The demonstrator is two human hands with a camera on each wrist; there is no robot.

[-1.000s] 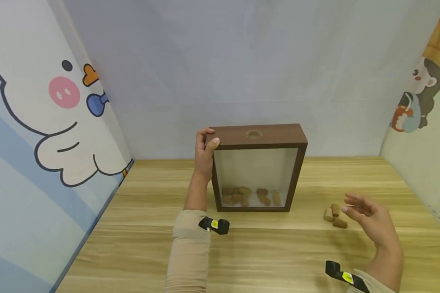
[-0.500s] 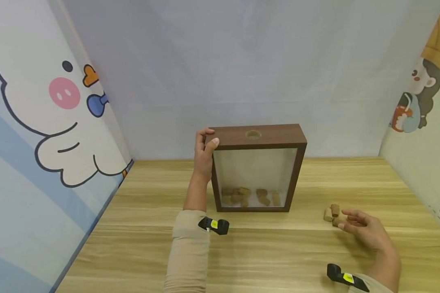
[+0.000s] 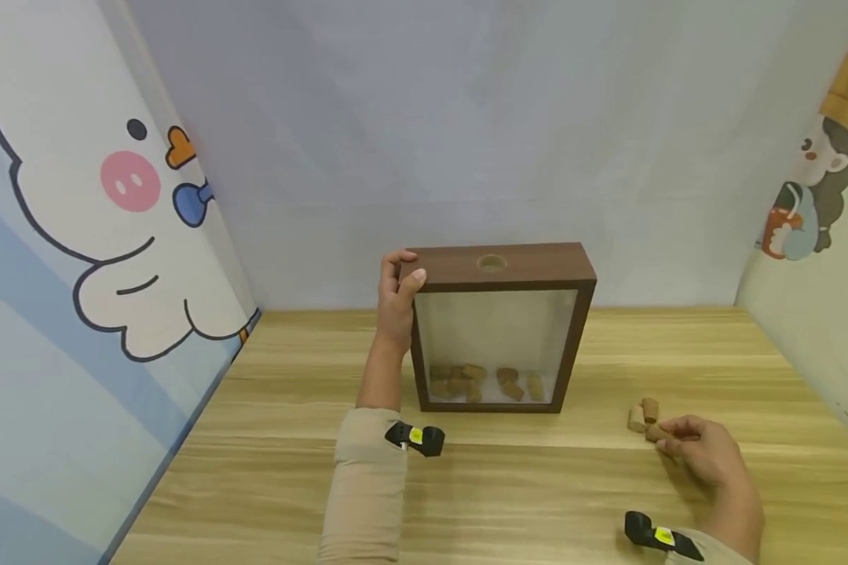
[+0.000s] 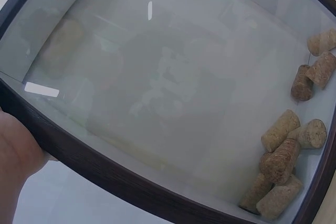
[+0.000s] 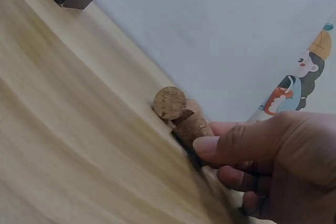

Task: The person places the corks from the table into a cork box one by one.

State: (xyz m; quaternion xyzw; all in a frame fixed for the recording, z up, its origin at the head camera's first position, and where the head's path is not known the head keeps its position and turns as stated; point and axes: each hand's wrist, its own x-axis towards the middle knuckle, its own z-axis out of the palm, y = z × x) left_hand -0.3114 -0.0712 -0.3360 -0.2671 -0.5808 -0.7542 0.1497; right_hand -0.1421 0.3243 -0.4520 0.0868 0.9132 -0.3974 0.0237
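Note:
A dark brown wooden box with a clear front and a round hole in its top stands upright on the table. My left hand grips its upper left corner, thumb in front and fingers over the top. Several corks lie inside along the bottom. To the right of the box, my right hand pinches a cork between thumb and fingers, low at the table surface. Two other corks sit against it, one of them a pale cork on the left.
The wood-grain table runs back to a pale grey wall. Side panels with cartoon prints, a white figure at left and a child figure at right, border it.
My right hand has come down and left to the small group of corks and now pinches the nearest one. The left hand keeps its grip on the box.

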